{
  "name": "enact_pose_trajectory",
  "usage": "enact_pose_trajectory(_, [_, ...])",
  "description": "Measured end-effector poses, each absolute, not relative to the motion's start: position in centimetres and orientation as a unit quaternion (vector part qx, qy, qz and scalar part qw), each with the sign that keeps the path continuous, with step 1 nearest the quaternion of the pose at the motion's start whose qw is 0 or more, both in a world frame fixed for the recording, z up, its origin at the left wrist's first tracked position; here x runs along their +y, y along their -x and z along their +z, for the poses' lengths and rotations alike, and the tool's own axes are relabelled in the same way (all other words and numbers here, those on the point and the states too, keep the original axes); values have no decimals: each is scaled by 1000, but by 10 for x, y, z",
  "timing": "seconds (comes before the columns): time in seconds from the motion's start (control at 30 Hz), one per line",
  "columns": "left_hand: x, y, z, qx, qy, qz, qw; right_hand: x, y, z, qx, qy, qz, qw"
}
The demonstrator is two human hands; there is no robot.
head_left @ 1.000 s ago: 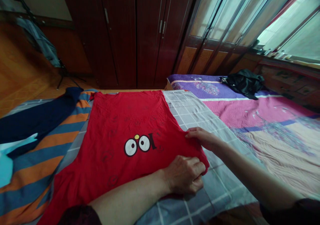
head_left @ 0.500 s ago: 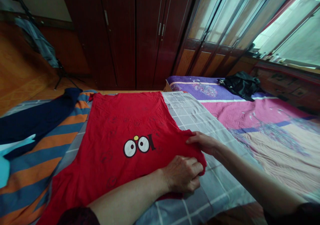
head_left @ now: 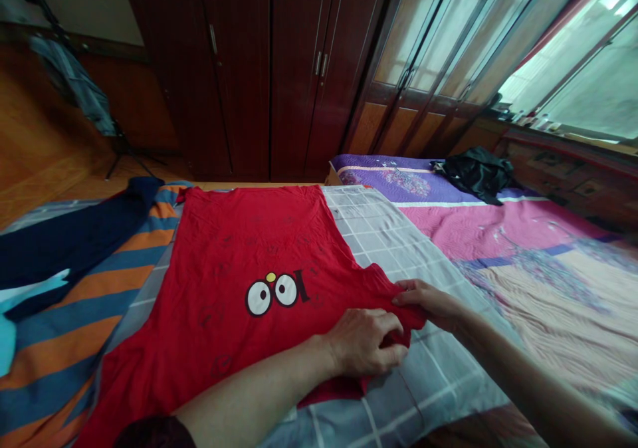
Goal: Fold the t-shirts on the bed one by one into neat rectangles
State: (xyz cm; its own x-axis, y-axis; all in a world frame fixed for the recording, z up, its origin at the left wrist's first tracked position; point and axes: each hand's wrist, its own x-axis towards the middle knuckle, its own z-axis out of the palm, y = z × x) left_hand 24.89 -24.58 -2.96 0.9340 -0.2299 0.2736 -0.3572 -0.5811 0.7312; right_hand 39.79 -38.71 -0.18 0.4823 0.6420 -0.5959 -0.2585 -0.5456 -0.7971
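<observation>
We pinch the red shirt's (head_left: pixel 234 282) sleeve edge with our left hand (head_left: pixel 366 341) and right hand (head_left: pixel 428 302); folding it inward likely needs an even pull.

My left hand (head_left: pixel 366 348) reaches across from the lower left, forearm bare, fingers curled and pinched shut. My right hand (head_left: pixel 429 303) comes in from the lower right, palm down, fingertips closed, almost meeting the left.

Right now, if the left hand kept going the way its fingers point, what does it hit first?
Probably the right hand, just beyond the left hand, over the red shirt edge both pinch; depth unclear.
</observation>
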Motion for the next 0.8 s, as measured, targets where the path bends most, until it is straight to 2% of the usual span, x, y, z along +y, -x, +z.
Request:
enact_pose_trajectory(0.1, [-237,-261,-31,-3,-835,85,544,-398,-394,-2,-131,747,460,461])
enact_pose_trajectory(0.2, [-226,-272,-32,131,-741,59,655,-400,-385,2,-145,790,377,462])
enact_pose_trajectory(0.33, [-211,-277,-28,185,-649,2,738,-377,-347,9,-243,851,210,416])
enact_pose_trajectory(0.43, [-200,-276,-27,201,-665,26,718,-352,-300,9,-410,848,80,326])
enact_pose_trajectory(0.57, [-187,-279,-34,201,-724,47,658,-342,-251,-2,-582,773,30,252])
enact_pose_trajectory(0.8, [-191,-277,-33,132,-889,124,421,-385,-263,-25,-513,823,-97,226])
